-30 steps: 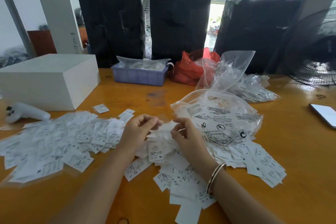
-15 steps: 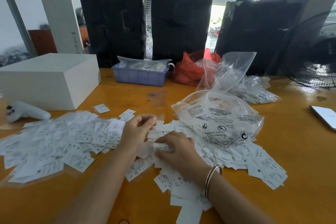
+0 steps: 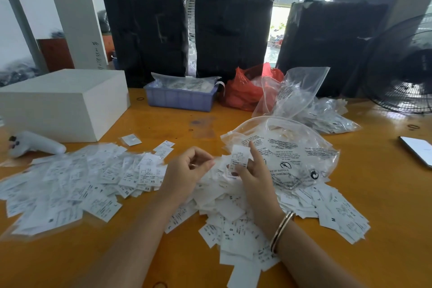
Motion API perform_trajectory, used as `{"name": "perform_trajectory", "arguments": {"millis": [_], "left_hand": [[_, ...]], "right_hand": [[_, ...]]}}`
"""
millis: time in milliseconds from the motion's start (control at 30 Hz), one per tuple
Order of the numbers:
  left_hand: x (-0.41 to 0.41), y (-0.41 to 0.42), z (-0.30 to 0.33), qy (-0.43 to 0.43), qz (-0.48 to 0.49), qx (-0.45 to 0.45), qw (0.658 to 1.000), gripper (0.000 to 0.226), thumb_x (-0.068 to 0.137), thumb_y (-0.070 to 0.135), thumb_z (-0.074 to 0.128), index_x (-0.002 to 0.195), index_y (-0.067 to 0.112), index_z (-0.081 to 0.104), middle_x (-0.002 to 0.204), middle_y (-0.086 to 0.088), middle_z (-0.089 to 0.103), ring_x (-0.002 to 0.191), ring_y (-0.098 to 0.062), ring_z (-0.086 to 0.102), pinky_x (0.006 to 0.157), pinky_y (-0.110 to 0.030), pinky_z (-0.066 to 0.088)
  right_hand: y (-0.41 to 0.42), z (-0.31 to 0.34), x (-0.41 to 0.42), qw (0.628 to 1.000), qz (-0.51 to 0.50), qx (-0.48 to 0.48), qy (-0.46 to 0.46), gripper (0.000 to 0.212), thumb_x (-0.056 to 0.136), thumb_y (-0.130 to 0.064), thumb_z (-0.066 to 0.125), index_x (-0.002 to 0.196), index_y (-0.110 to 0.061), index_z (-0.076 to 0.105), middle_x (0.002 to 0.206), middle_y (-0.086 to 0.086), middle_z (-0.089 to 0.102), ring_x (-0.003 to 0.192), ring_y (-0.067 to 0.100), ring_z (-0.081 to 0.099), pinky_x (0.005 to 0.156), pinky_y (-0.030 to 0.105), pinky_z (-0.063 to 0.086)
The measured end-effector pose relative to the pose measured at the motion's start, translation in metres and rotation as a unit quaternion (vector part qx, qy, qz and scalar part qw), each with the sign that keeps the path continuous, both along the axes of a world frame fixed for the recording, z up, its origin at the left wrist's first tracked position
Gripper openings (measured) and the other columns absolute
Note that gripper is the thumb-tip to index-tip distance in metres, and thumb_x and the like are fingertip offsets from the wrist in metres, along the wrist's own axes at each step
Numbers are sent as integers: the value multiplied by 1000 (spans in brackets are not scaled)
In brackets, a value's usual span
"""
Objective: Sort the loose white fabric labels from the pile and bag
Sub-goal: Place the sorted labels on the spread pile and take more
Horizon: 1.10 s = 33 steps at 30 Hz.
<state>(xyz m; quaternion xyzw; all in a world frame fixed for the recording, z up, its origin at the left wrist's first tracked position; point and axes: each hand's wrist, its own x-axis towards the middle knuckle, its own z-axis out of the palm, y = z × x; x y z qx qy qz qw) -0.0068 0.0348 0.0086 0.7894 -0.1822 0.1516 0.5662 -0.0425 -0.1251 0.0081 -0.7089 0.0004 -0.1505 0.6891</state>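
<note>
The head view looks down at 2 bare hands over an orange surface. The right hand pinches 1 white label upright, just in front of a clear bag lying open. The left hand is loosely curled; whether it holds anything is unclear. A sorted spread of labels lies left. An unsorted pile sits under the wrists, so much sorting appears left.

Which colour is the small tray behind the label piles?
The tray is pale blue-violet, seen in the head view.
</note>
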Motion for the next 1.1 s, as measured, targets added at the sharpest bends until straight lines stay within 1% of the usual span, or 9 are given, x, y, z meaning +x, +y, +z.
{"name": "perform_trajectory", "arguments": {"millis": [67,167,233,267,400,667,833,933,1100], "left_hand": [[-2,-2,0,-20,-7,23,1000,15,82,20,72,79,32,63,77,22,66,70,1,61,62,-8,48],[-3,-3,1,-23,-10,32,999,13,80,22,73,80,30,63,78,24,65,71,4,61,63,-9,48],[-4,-2,2,-34,-15,36,999,13,79,26,73,82,31,62,77,24,64,69,4,59,63,-10,48],[-4,-2,3,-39,-18,35,998,13,78,26,73,82,31,62,75,25,62,68,4,57,62,-10,47],[-5,-3,3,-53,-33,37,997,17,78,24,75,82,33,61,75,25,61,69,3,55,64,-10,45],[-7,-4,5,-69,-57,25,996,13,79,29,73,83,31,61,76,16,62,70,0,57,66,-11,46],[-9,-6,6,-57,-59,20,996,14,80,29,72,80,32,58,82,22,65,75,-1,61,66,-14,49],[-9,-8,6,-38,-58,12,998,15,78,29,73,79,30,58,80,25,64,75,2,61,64,-12,48],[-8,-7,8,33,-81,-60,994,15,73,33,73,80,24,64,72,19,66,66,3,57,61,-13,48]], "right_hand": [[1,4,-2,999,-14,34,-23,23,92,-6,56,104,-23,66,83,5,71,80,16,64,67,21,51],[-1,7,-5,995,-22,93,-28,14,88,-10,63,84,-20,73,80,6,70,74,12,60,63,22,51],[-1,9,-6,993,-18,114,-22,9,87,-14,65,83,-15,73,88,22,64,78,17,55,66,34,50],[-1,10,-6,992,-18,120,-21,8,87,-14,66,83,-15,73,92,23,63,80,17,55,68,31,50],[-1,12,-8,991,1,131,-33,15,85,-8,67,92,-20,73,87,2,73,80,9,66,68,16,52],[4,15,-12,993,31,112,-20,9,82,-16,71,82,-8,71,86,18,69,79,21,62,76,32,51],[6,16,-13,993,25,116,0,21,81,-22,71,74,-3,65,70,8,55,69,14,50,65,20,44],[6,16,-13,991,24,135,-5,37,80,-22,71,85,12,58,80,16,53,75,19,48,71,29,43],[8,20,-14,996,13,87,-18,13,82,-21,70,83,-8,71,101,29,60,88,41,57,86,54,47]]}}
